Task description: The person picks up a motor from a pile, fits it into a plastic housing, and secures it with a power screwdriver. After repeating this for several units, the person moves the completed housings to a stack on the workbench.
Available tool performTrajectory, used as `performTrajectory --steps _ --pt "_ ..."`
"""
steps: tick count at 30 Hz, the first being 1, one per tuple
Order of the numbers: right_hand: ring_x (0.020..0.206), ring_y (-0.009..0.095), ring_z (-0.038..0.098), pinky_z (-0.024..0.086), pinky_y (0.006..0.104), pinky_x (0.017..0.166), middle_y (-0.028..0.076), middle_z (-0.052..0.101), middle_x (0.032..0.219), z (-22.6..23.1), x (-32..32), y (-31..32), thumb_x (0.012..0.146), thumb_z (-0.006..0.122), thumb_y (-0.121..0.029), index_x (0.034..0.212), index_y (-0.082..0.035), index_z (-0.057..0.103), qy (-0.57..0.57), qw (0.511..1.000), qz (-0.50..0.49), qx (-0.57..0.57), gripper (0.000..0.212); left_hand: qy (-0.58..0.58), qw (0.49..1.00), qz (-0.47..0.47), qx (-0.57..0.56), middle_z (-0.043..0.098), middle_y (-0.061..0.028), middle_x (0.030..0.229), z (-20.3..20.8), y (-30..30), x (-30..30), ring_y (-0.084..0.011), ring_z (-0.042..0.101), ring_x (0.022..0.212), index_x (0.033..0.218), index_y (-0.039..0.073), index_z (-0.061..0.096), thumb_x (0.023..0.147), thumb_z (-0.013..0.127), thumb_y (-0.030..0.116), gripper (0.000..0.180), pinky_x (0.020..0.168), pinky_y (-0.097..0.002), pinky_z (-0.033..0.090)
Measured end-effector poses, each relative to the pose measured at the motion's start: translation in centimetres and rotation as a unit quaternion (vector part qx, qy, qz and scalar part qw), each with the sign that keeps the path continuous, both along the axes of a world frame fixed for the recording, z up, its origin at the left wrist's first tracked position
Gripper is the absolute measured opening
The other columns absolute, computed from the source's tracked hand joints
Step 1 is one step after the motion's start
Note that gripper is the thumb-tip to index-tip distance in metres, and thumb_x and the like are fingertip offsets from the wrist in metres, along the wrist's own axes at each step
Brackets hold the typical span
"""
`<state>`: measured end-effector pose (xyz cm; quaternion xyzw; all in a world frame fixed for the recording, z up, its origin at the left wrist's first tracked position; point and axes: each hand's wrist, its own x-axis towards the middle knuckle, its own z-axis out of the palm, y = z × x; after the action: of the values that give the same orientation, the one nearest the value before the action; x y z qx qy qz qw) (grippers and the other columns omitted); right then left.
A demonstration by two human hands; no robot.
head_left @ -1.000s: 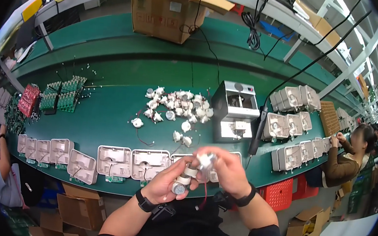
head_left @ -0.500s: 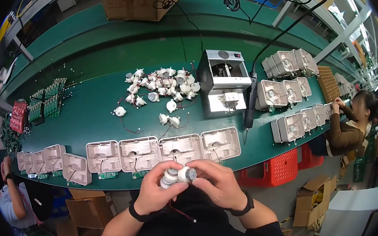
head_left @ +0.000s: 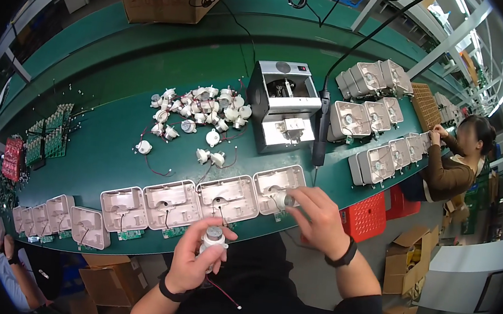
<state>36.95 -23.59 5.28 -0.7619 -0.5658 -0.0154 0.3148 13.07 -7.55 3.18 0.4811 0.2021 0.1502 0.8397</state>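
Note:
My left hand [head_left: 195, 254] is closed around small white round parts with grey discs [head_left: 214, 235]; a dark red wire with a white plug dangles below it. How many it holds I cannot tell. My right hand [head_left: 321, 220] pinches another white round part [head_left: 285, 200] by its edge, over the near side of the rightmost open white plastic housing [head_left: 270, 179]. Whether that part touches the housing I cannot tell. More housings [head_left: 227, 197] stand in a row to the left, with wires inside and green circuit boards [head_left: 131, 235] at their near edges.
A pile of wired white round parts [head_left: 202, 108] lies mid-table. Beside it stand a silver-black machine [head_left: 285, 109] and a hanging black electric screwdriver [head_left: 321, 130]. Stacked housings [head_left: 350, 119] and a co-worker [head_left: 458, 154] are at right, red stools [head_left: 365, 221] below. Another person's arm [head_left: 17, 274] shows at left.
My hands have moved apart. The right one has carried a white round part forward and right to the rightmost housing; the left keeps its parts. The whole view has shifted slightly.

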Motion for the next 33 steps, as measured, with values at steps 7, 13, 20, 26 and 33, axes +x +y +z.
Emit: performTrajectory --steps 7,13,20,26,33 --pt "0.091 0.027 0.062 0.054 0.0370 0.079 0.009 0.064 0.097 -3.3 2.7 0.7 0.082 0.066 -0.004 0.113 -0.003 0.061 -0.098 0.985 0.098 -0.107 0.032 -0.037 0.997 -0.020 -0.058 0.062 -0.0201 0.117 -1.6 1.0 -1.3 -0.0167 0.061 0.073 0.135 0.006 0.044 0.095 0.062 0.010 0.044 0.050 -0.0244 0.051" --pt "0.092 0.024 0.060 0.053 0.0355 0.081 0.007 0.061 0.098 -3.5 3.0 1.6 0.080 0.060 -0.005 0.111 -0.003 0.061 -0.163 0.968 0.135 -0.135 0.031 -0.037 0.994 -0.035 -0.101 0.061 -0.0167 0.118 -2.7 1.0 -2.9 -0.0165 0.062 0.075 0.132 0.004 0.048 0.094 0.068 0.011 0.043 0.052 -0.0248 0.052" --pt "0.100 0.027 0.061 0.053 0.0371 0.087 0.010 0.063 0.111 -3.6 2.5 2.1 0.082 0.058 -0.008 0.105 -0.002 0.063 -0.220 0.955 0.142 -0.140 0.025 -0.021 0.996 -0.028 -0.087 0.063 -0.0143 0.118 -3.1 0.8 -3.0 -0.0145 0.064 0.083 0.128 0.001 0.052 0.092 0.070 0.007 0.040 0.055 -0.0247 0.053" --pt "0.104 0.030 0.064 0.053 0.0396 0.087 0.012 0.065 0.112 -0.9 0.0 2.8 0.077 0.073 -0.011 0.105 -0.003 0.065 -0.166 0.976 0.132 -0.051 0.030 -0.002 0.996 -0.013 -0.087 0.065 -0.0134 0.119 -2.6 0.8 -2.4 -0.0139 0.064 0.086 0.125 0.001 0.054 0.089 0.072 0.000 0.041 0.058 -0.0241 0.053" --pt "0.101 0.031 0.066 0.054 0.0403 0.086 0.013 0.067 0.113 1.7 -4.9 5.1 0.075 0.086 -0.015 0.109 -0.002 0.068 0.097 0.962 0.253 0.037 0.041 -0.008 0.989 -0.023 0.146 0.067 -0.0106 0.119 -2.8 0.4 -1.6 -0.0141 0.067 0.093 0.122 0.002 0.057 0.081 0.079 -0.002 0.047 0.074 -0.0245 0.055"
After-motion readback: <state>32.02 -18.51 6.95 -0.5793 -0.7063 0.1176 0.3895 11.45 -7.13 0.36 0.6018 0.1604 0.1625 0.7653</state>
